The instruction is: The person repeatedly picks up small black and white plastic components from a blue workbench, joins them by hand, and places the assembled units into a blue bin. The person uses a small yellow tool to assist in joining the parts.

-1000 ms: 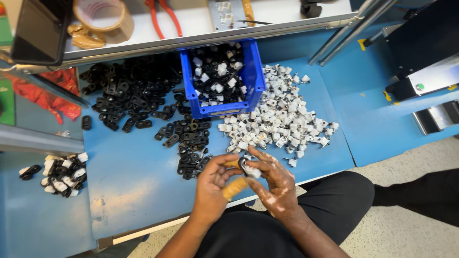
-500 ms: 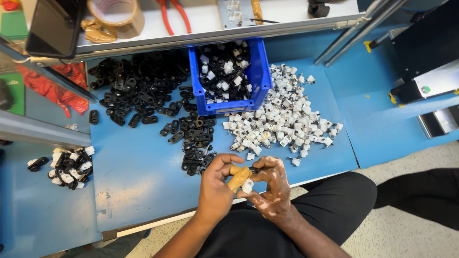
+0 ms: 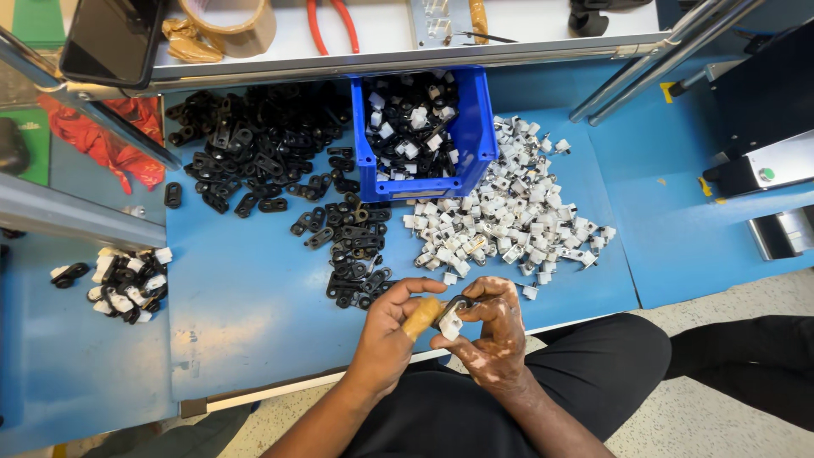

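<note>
The person sits at the near edge of a blue worktable (image 3: 254,331), both hands drawn together just off its front lip, above the lap. The left hand (image 3: 386,335) is closed round a tan-handled tool (image 3: 422,316), thumb and fingers wrapped about the handle so that only its stub shows. The right hand (image 3: 492,331) pinches a small white plastic piece (image 3: 450,323) with a dark clip (image 3: 454,305) seated against it, fingertips tight on both, and the tool's tip meets them there (the exact point of contact is hidden by the fingers).

Done well, I'd judge this wants the right hand to keep the two parts square to each other while the left presses straight along the tool's line, not at a slant, so nothing skids out of the pinch.

Supplies lie within reach: a heap of white pieces (image 3: 509,220) just beyond the hands, a heap of black clips (image 3: 254,153) farther back on the left with a trail of them running down towards the hands, and a blue bin (image 3: 475,127) between the heaps holding mixed black-and-white parts. A small cluster of joined parts (image 3: 119,280) sits well apart at the left.
</note>
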